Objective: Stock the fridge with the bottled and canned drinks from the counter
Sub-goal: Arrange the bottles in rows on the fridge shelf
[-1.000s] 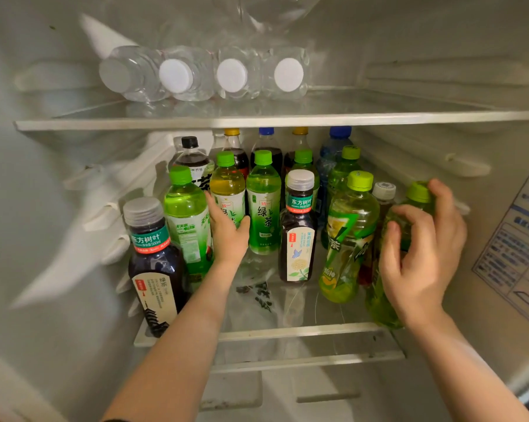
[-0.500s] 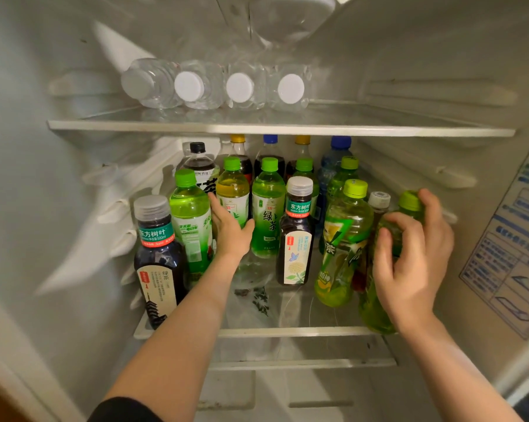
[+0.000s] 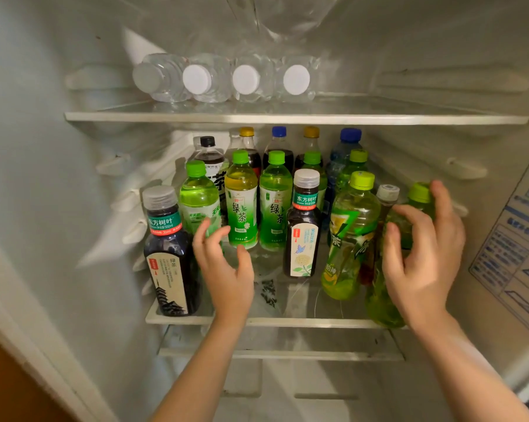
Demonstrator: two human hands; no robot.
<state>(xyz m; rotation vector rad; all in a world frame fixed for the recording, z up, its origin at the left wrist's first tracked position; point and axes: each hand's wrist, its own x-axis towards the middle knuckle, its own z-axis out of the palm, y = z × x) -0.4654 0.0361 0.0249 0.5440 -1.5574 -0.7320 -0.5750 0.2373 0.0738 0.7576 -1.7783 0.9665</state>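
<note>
Fridge point(image 3: 44, 132), white inside, door open; positions read as a dial laid over the view.

Upper shelf point(image 3: 287, 118), 12 o'clock: four water bottles point(image 3: 245, 79) lying flat, white caps toward me.

Lower shelf point(image 3: 287, 322), centre: upright drinks in rows. Front row: dark tea bottle point(image 3: 169, 263) at 8 o'clock, second dark bottle point(image 3: 302, 236) near centre, tall green bottle point(image 3: 353, 233) at 4 o'clock. Bare glass at 6 o'clock, between my wrists.

Item being placed: green tea bottle point(image 3: 379, 300), standing at the lower shelf's 4 o'clock front corner, just beside the tall green bottle and near the side wall. Long axis upright, cap at 12, base on the glass.

Right grip point(image 3: 424, 263): wide, fingers spread and loosely bent about that bottle's shoulder, not clamped. Whether the fingertips touch it I cannot tell. The bottle lies at 9 o'clock of my palm, close against it. This is the nearer grip by far.

Left grip point(image 3: 226, 278): wide, holding nothing, fingers fanned in front of a pale green bottle point(image 3: 198, 199). The corner bottle lies at its 3 o'clock, well apart.

Judgement: the bottle looks set down. The coming move is likely a straight pull-back toward 6 o'clock, clearing the cap without knocking it. Bench not in view.

Label sheet point(image 3: 516, 254): side wall, 3 o'clock.
</note>
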